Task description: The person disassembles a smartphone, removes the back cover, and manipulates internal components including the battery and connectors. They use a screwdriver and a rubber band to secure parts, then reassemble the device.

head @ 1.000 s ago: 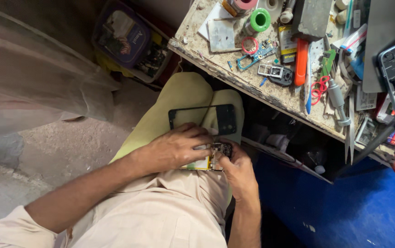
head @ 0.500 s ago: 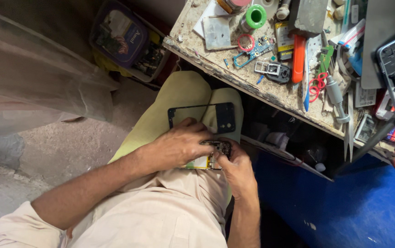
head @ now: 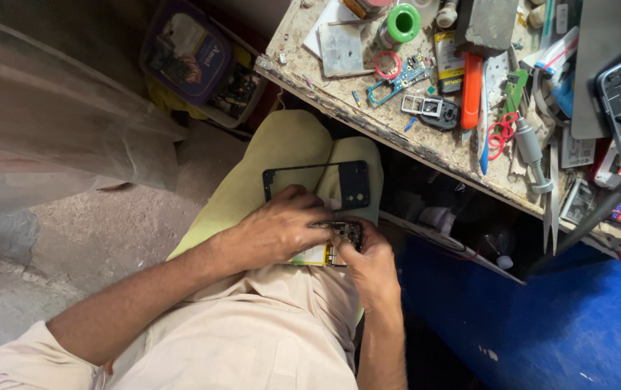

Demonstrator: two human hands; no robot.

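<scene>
**Black phone frame and board worked on the lap**

Black and thin, the phone frame lies flat on my yellow-green trousers, just above the middle of the view. Its open rectangle shows the cloth through it, with a solid black camera plate at its 3 o'clock end.

My left hand comes in from 8 o'clock and rests knuckles-up over the frame's lower edge, fingers curled down and pinched onto the small dark circuit board. My right hand rises from 6 o'clock and closes on the same board from its 4 o'clock side, thumb against it. Both hands grip the board between them; under it a yellow part peeks out at 7 o'clock of the board. The fingertips hide what they do on the board, so I cannot tell more.

At 1 to 3 o'clock runs a worn workbench, crowded with tools: a green spool, an orange-handled tool, red-handled scissors. At 11 o'clock a purple box stands on the floor, well apart from my hands.
</scene>
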